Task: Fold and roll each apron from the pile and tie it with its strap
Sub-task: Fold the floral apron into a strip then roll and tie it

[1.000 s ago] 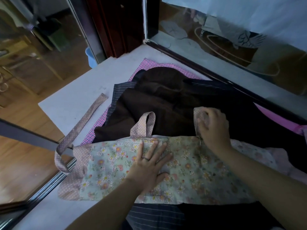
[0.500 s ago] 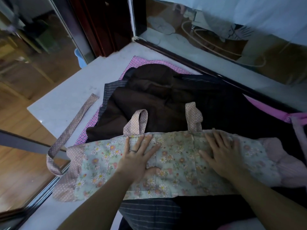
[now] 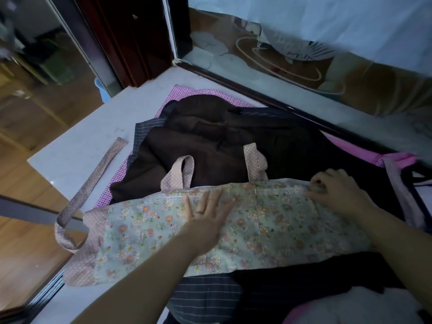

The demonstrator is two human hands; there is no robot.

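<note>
A floral apron point(image 3: 268, 232) with pink dotted trim lies folded into a wide band across the pile. Its dotted neck loop point(image 3: 181, 174) and a second strap end point(image 3: 254, 163) stick out over the far edge. A long dotted strap point(image 3: 93, 181) trails left across the table and loops over its edge. My left hand point(image 3: 208, 218) presses flat on the middle of the band, fingers straight, a ring on one finger. My right hand point(image 3: 336, 192) is at the band's far right corner, fingers curled and pinching the lace-edged fold.
Under the floral apron lie a dark brown apron point(image 3: 210, 141), a striped dark one point(image 3: 205, 298), a pink checked one point(image 3: 182, 94) and a pink one point(image 3: 350, 148). The white table point(image 3: 77, 141) ends at left above a wooden floor. Glass panels stand behind.
My right hand has slid right from the flat middle of the band to its far right corner and curled its fingers onto the fold. My left hand stays pressed in place.
</note>
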